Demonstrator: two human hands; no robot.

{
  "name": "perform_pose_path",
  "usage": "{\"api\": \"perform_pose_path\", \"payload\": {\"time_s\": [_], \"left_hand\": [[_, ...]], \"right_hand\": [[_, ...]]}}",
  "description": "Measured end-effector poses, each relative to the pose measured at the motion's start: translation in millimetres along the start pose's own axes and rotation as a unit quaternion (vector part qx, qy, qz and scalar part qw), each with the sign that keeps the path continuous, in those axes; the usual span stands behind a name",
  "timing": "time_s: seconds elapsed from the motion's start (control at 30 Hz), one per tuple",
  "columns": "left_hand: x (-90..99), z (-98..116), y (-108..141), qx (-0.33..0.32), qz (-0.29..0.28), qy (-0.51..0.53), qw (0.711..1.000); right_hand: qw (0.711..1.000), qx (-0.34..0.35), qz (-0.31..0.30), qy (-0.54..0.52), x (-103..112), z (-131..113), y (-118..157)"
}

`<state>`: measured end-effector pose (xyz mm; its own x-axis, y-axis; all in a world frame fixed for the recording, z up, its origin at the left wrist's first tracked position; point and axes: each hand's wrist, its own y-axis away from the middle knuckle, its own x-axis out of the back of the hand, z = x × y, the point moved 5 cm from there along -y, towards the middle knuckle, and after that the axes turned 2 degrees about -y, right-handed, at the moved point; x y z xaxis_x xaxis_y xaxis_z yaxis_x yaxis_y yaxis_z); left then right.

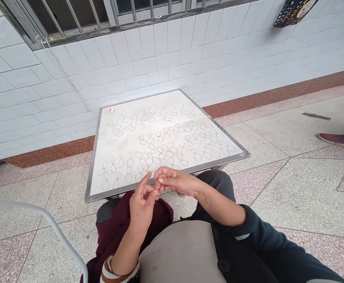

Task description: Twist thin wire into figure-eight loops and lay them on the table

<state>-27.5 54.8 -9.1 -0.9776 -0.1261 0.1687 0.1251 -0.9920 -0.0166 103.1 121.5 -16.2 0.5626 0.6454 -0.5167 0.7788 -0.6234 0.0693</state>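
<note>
My left hand [142, 200] and my right hand [174, 182] meet over my lap, at the near edge of a white table [124, 143] with a metal rim. Thumb and index finger of my left hand pinch a thin wire loop [156, 201], most of it hidden by the fingers. The fingertips of my right hand close on the same thin wire just above. Many thin wires bent into figure-eight shapes [129, 167] lie in rows on the near and right parts of the tabletop. Farther back are wires with one loop and a straight tail [132, 128].
A small red and white object [111, 111] lies at the table's far left corner. Behind the table stands a white tiled wall [148, 67] with a barred window. A curved grey tube [56, 228] is at the lower left. Another person's shoe [339, 140] shows at the right.
</note>
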Motion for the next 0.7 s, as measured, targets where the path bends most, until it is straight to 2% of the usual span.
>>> {"api": "perform_pose_path", "payload": {"time_s": [0.13,0.23,0.4,0.57,0.7], "left_hand": [[-0.3,-4.5,-2.8,0.008,-0.025,-0.022,0.999],[-2.3,-4.3,-3.9,0.017,-0.039,0.000,0.999],[-3.4,0.9,-2.0,0.019,0.002,0.057,0.998],[-7.1,-0.6,-0.4,0.029,-0.003,0.108,0.994],[-6.7,-6.6,-1.1,0.028,0.013,0.155,0.987]], "right_hand": [[0.999,0.018,-0.007,0.047,1.9,-1.7,1.6],[0.998,0.038,0.007,0.048,0.5,-0.6,1.9],[0.996,0.082,0.029,0.020,-3.6,2.1,1.7],[0.994,0.100,0.033,0.016,-4.9,5.8,1.9],[0.991,0.113,0.065,0.014,-4.6,6.1,1.9]]}}
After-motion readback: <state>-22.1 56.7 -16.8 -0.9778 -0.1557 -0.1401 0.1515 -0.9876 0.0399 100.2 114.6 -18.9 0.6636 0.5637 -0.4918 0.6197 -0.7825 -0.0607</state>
